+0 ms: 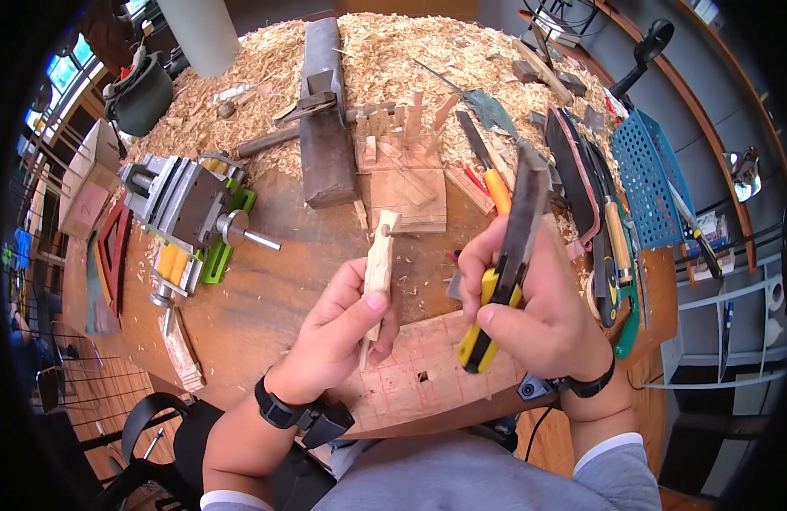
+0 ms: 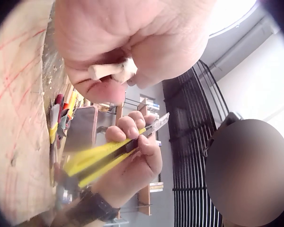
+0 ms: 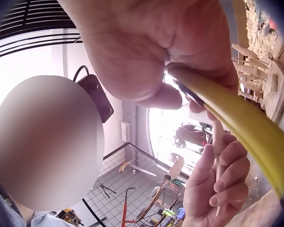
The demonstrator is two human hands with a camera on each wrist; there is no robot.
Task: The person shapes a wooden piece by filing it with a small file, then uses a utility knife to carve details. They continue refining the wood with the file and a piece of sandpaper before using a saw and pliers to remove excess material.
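Observation:
A small carved piece of pale wood (image 1: 380, 260) stands upright in the left hand (image 1: 346, 328), pinched between thumb and fingers, its thin end pointing down. To its right the right hand (image 1: 542, 311) grips a yellow and black utility knife (image 1: 494, 319), whose wide blade points up and away from the body. Blade and wood are apart. In the left wrist view the knife (image 2: 104, 156) lies across the right hand (image 2: 132, 165), and the wood (image 2: 109, 72) pokes out of the left fist. The right wrist view shows the left hand (image 3: 217, 184) round the wood's thin stem.
A marked wooden board (image 1: 410, 375) lies at the table's front edge. Beyond are a wooden plane (image 1: 329, 162), small wood pieces on a block (image 1: 406, 200) and heaped shavings (image 1: 393, 51). At left stands a metal vise (image 1: 176, 209); at right are hand tools and a blue basket (image 1: 644, 179).

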